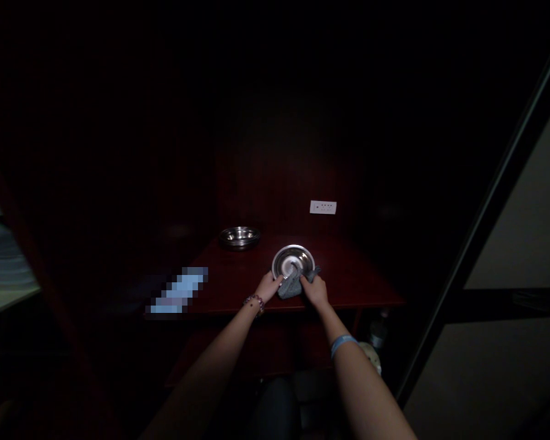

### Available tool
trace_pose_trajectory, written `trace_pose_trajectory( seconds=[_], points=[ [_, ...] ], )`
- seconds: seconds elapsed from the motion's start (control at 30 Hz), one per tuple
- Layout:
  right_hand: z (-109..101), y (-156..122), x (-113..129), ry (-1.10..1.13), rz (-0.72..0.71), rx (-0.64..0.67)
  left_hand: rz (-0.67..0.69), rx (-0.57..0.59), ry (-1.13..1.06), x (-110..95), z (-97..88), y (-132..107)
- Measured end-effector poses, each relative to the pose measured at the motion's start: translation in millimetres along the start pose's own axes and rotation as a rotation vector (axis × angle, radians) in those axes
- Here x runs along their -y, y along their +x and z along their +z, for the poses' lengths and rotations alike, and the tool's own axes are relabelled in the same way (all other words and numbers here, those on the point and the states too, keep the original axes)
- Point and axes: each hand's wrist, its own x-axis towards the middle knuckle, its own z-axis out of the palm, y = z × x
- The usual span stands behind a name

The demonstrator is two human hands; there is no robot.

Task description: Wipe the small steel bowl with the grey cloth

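A shiny metal bowl [293, 252] is held tilted toward me above the dark red desk [348, 281]. My left hand [268, 288] grips its lower left rim, the thumb over the edge. A grey cloth [289, 288] drapes over the near rim and into the bowl. At the lower right rim, my right hand [315, 289] is closed on the cloth, pressing it against the bowl. The fingers under the bowl are hidden. A stack of similar metal bowls [239, 238] sits farther back on the left.
A white socket panel [323, 207] is on the back wall. At the desk's left lies a pixelated bright rectangle [178, 294]. Below the desk at right are a bottle [378, 330] and a pale round object [371, 354]. Stacked pale items [4, 263] stand on a shelf far left.
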Motion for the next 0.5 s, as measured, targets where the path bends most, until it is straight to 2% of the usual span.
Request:
trace_pose_trajectory(
  seconds=[0.27,0.5],
  points=[
    [0.0,-1.0,1.6,0.002,-0.005,-0.001,0.023,0.071,-0.058,0.5,-2.1,0.1],
    [-1.3,-2.0,2.6,0.005,-0.011,0.01,0.032,0.063,-0.036,3.2,-0.1,0.3]
  ],
)
